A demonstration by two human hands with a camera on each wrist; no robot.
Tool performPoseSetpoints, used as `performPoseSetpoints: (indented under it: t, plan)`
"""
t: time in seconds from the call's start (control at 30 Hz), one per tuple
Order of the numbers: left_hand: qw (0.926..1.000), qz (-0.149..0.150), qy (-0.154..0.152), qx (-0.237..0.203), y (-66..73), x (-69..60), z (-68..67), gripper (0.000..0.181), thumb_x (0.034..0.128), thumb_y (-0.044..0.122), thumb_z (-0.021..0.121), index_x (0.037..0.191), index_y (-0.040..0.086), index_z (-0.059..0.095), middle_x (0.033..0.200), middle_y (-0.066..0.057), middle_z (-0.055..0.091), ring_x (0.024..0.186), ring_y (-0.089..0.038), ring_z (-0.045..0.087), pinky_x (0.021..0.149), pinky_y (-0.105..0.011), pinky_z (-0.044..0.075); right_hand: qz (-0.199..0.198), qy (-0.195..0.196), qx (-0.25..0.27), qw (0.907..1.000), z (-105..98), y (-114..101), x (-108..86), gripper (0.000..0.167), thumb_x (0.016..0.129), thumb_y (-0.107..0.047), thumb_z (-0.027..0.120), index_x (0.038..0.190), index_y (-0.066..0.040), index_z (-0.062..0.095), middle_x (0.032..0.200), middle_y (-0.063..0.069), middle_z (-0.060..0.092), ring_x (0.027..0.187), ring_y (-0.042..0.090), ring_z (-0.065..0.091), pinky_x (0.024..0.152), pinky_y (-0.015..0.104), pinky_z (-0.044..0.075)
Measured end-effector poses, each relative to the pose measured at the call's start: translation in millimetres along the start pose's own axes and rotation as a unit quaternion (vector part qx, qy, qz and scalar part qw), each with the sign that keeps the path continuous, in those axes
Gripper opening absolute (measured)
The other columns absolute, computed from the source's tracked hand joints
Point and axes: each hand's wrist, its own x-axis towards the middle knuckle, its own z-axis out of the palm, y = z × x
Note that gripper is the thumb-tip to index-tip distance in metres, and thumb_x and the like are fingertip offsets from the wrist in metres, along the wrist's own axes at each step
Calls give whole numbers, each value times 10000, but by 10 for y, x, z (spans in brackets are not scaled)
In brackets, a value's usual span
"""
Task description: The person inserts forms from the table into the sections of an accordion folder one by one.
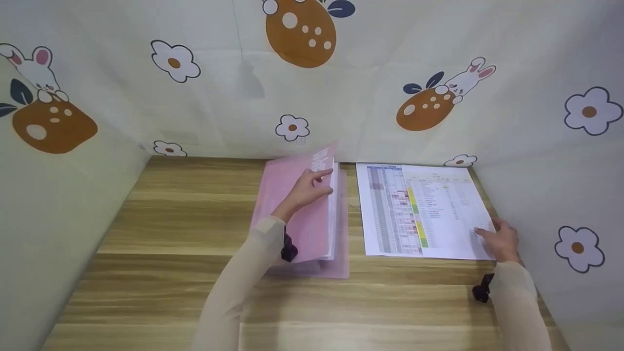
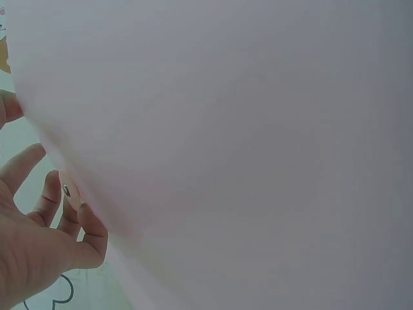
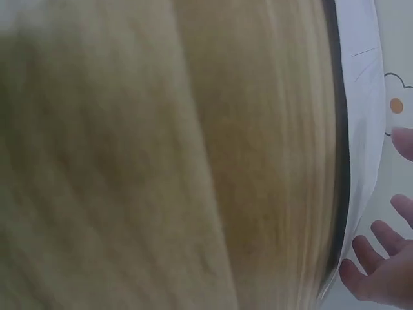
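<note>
Left hand (image 1: 304, 189) pinches pink folder cover (image 1: 312, 226); slipping may drop it. Right hand (image 1: 505, 241) spread; dragging could skew printed sheets (image 1: 441, 229).

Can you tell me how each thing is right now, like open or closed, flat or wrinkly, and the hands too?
Pink folder: partly open, cover tilted up.
White pages: between the folder's covers.
Printed sheets: flat on the table, overlapping.
Left hand: holding the folder cover's edge.
Right hand: fingers apart, by the sheets' edge.
Bunny cloth: hanging, creased.
</note>
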Motion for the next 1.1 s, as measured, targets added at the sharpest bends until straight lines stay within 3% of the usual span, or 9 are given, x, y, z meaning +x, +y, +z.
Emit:
performPoseSetpoints:
  t: [0.23, 0.4, 0.53, 0.73, 0.93, 1.1]
  plan:
    - [10000, -23, -1, 0, -5, 4, 4, 523, 729, 160, 656, 1235, 114, 531, 916, -86, 437, 819, -200, 404, 672, -285, 345, -21, -22, -663, 9978, 29, 12, -5, 823, 806, -359, 597, 1361, 70, 168, 1339, 328, 183, 1198, 472, 189, 938, 525, 194]
    - [10000, -47, -14, 10, 1, 11, 1, 525, 731, 177, 651, 1239, 122, 529, 927, -83, 438, 815, -195, 399, 670, -283, 343, 3, -184, -921, 9956, 21, 13, -10, 883, 760, -355, 645, 1348, 93, 161, 1292, 360, 215, 1157, 504, 216, 910, 549, 213]
    - [10000, -8, -18, -43, 10, 10, -3, 518, 730, 165, 647, 1233, 116, 534, 932, -93, 440, 804, -201, 393, 661, -282, 339, 153, -398, -801, 9959, 19, 3, -6, 947, 742, -285, 668, 1348, 117, 61, 1281, 390, 155, 1171, 506, 175, 931, 541, 190]
    - [10000, -61, 5, -3, 10, 4, -2, 514, 730, 167, 657, 1228, 120, 540, 921, -89, 441, 797, -200, 395, 657, -278, 338, -100, -791, -623, 9949, 25, -20, 3, 928, 770, -198, 630, 1345, 110, -30, 1327, 379, 85, 1208, 492, 108, 953, 532, 139]
    - [9999, -100, -6, -16, 3, 1, 1, 516, 731, 176, 652, 1231, 127, 538, 922, -86, 434, 828, -198, 399, 668, -281, 340, -497, -1280, -394, 9897, 1, -39, 36, 811, 783, -116, 587, 1374, 56, 59, 1362, 335, 70, 1215, 466, 128, 945, 537, 136]
    - [10000, -83, -1, -30, -7, -3, -1, 515, 732, 174, 648, 1233, 125, 536, 921, -87, 433, 821, -198, 397, 662, -278, 340, -522, -1640, -324, 9846, -56, -69, 53, 726, 813, -183, 552, 1357, 82, 152, 1366, 330, 58, 1215, 456, 115, 950, 533, 120]
